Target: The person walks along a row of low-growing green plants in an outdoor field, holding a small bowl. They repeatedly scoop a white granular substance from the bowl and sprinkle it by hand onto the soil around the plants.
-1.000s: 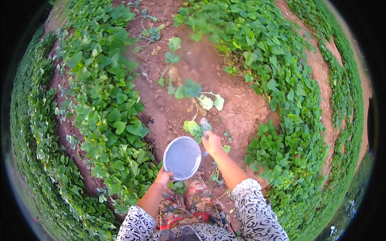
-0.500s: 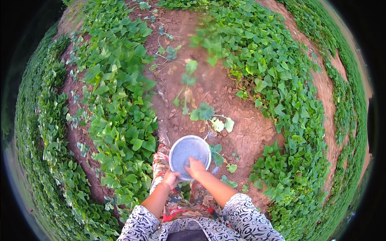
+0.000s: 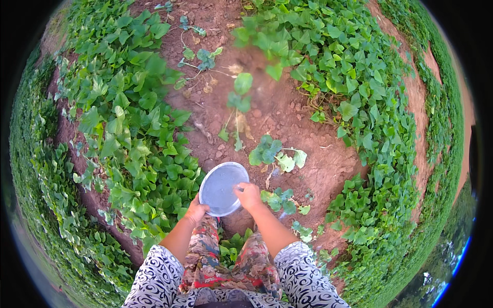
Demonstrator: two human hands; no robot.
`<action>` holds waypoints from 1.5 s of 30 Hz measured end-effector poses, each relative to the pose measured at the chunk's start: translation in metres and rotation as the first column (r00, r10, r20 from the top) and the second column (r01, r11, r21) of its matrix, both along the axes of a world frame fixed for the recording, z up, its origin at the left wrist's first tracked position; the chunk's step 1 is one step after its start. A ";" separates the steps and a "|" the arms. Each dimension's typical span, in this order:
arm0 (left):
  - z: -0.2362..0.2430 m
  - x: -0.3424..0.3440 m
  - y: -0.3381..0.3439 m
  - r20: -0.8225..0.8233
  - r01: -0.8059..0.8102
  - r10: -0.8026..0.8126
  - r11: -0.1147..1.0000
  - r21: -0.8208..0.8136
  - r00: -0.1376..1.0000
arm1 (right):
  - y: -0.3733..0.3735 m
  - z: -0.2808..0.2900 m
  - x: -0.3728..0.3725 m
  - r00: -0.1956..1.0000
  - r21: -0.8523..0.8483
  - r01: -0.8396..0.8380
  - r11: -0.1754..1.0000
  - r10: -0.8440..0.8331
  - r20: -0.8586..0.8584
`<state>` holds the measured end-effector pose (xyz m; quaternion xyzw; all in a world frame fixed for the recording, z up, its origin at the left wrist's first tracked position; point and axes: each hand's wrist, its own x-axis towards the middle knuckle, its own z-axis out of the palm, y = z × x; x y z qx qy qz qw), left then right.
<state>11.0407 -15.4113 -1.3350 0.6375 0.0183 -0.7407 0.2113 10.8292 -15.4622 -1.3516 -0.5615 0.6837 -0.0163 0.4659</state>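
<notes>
Below the middle of the view is a round pale bowl with grey powdery stuff in it. My left hand grips its lower left rim. My right hand is at the bowl's right inner side, fingers curled together; whatever they hold is too small to make out. To the right, small blue-green leafy plants sit on the reddish soil, and another plant with some pale leaves is just above them. My legs in flowered trousers show below the bowl.
Dense leafy vine rows border both sides of a cracked reddish soil strip, with further rows and soil furrows beyond. Straggly small plants and dry leaves lie along the strip ahead.
My right hand has moved from over a plant into the bowl, then toward its right side. The bowl has shifted slightly left and up since half a second ago, and the view has shifted.
</notes>
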 end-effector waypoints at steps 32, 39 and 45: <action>0.017 0.092 -0.101 -0.063 -0.246 0.245 0.969 0.000 0.967 | -0.167 0.020 0.121 0.984 0.024 0.170 0.985 -0.171 0.057; 0.031 0.113 -0.113 -0.044 -0.316 0.316 0.949 0.005 0.948 | -0.214 0.034 0.152 0.997 0.003 -0.035 0.999 0.035 -0.064; 0.067 0.118 -0.131 -0.187 -0.364 0.352 0.931 -0.029 0.917 | -0.194 0.074 0.197 0.995 -0.128 -0.077 0.989 0.084 0.048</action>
